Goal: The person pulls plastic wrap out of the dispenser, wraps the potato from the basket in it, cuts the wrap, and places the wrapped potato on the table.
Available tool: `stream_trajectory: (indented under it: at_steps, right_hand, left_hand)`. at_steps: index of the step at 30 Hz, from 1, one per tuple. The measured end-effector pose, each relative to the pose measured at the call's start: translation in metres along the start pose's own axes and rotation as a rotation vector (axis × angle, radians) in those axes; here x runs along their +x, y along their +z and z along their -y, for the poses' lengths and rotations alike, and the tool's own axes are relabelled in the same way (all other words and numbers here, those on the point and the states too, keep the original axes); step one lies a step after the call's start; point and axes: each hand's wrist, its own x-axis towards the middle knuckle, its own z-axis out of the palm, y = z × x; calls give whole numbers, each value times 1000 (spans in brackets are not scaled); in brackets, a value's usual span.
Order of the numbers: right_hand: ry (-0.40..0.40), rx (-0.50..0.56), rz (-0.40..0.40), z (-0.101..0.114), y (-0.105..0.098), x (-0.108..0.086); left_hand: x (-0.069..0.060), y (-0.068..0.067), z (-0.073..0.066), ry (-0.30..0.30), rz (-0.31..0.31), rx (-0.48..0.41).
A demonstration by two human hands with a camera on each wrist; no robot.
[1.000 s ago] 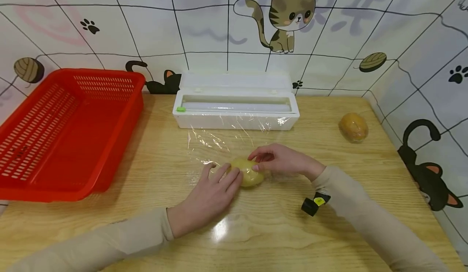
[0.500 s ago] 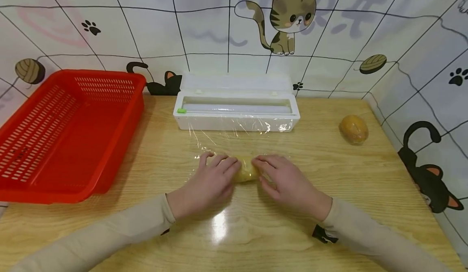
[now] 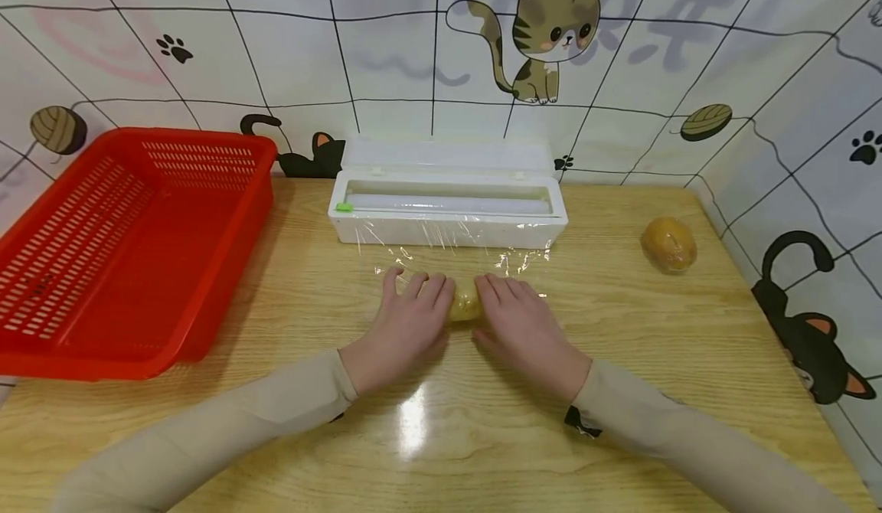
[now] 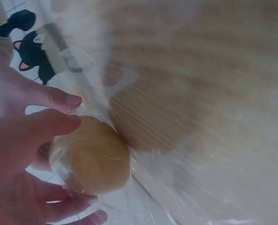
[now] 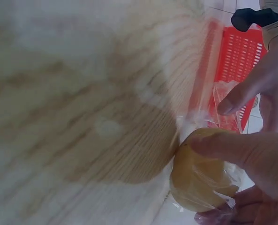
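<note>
A yellow potato [image 3: 465, 304], wrapped in clear cling film, lies on the table between both hands. My left hand [image 3: 409, 329] grips its left side, thumb near and fingers on the far side. On the opposite side my right hand [image 3: 527, 337] holds it the same way. Film [image 3: 475, 260] runs from the potato back to a white cling film dispenser [image 3: 448, 231] with its lid up. In the left wrist view creased film clings to the potato [image 4: 94, 161]; loose folds show around the potato [image 5: 195, 176] in the right wrist view.
A second wrapped potato [image 3: 669, 245] sits at the back right of the wooden table [image 3: 620, 329]. A red plastic basket [image 3: 172, 329] stands on the left. Behind everything rises a wall covering [image 3: 386, 61] printed with cats.
The right hand has turned from pinching at the film to gripping the potato's right side. Both hands have rolled the potato away toward the dispenser, and the film stretch between has shortened.
</note>
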Motion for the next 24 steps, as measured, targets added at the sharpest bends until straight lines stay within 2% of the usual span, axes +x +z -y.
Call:
stream_trajectory:
  at_steps: [3,5,6,9,12,14,19,24]
  right_hand:
    - [-2,-12,-18,0,3,5]
    - [-7,-12,-30,-1,4,8]
    - [-10,-7,-34,-1,4,10]
    - [-6,34,-10,-6,5,15]
    - [1,124,50,-13,3,21]
    - [10,208,98,-19,1,25]
    - [24,387,188,-30,-3,35]
    - [16,415,210,-35,-3,39]
  left_hand:
    - [6,6,0,-5,-73,60]
    - [10,9,1,-14,-68,66]
    - [12,9,2,-21,-46,55]
    - [18,8,6,-48,51,-53]
    - [23,7,13,-84,157,-181]
    - [26,6,19,-115,207,-258]
    - [34,3,29,-204,293,-379]
    - [39,-1,36,-236,322,-448]
